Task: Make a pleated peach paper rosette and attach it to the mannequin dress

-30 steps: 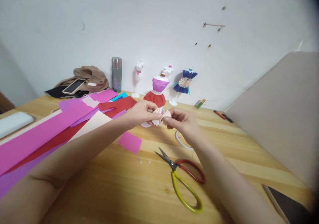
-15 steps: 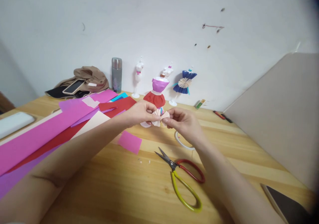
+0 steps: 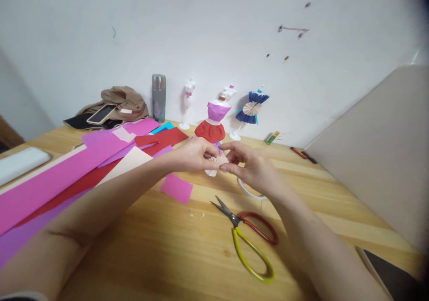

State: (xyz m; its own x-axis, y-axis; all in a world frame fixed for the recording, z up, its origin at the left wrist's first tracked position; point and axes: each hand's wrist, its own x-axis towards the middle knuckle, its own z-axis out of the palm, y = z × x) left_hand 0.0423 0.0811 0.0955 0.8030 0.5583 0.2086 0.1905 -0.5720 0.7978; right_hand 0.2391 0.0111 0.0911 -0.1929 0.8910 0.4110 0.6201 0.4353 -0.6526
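Between my two hands is a small cream pleated paper fan (image 3: 211,172), fanned out below the fingers. My left hand (image 3: 196,154) pinches its upper left part between thumb and fingertips. On the other side, my right hand (image 3: 253,165) has its thumb against the fan's right edge, with curled fingers behind and the forefinger lifted off. Just beyond the hands stands a mini dress form in a purple top and red skirt (image 3: 210,132), its lower part hidden. Scissors (image 3: 234,220) with one red and one yellow handle lie spread on the table, nearer to me.
Coloured paper sheets (image 3: 67,169) cover the left of the wooden table (image 3: 150,256). A pink paper piece (image 3: 177,188) and a white tape ring (image 3: 250,191) lie near the hands. Behind are a flask (image 3: 158,100), a bare dress form (image 3: 188,100) and a blue-dressed one (image 3: 256,99).
The cream fan has turned and sits slightly lower between my fingers. My right forefinger has lifted away from it, while my left hand keeps its pinch. The view has shifted slightly.
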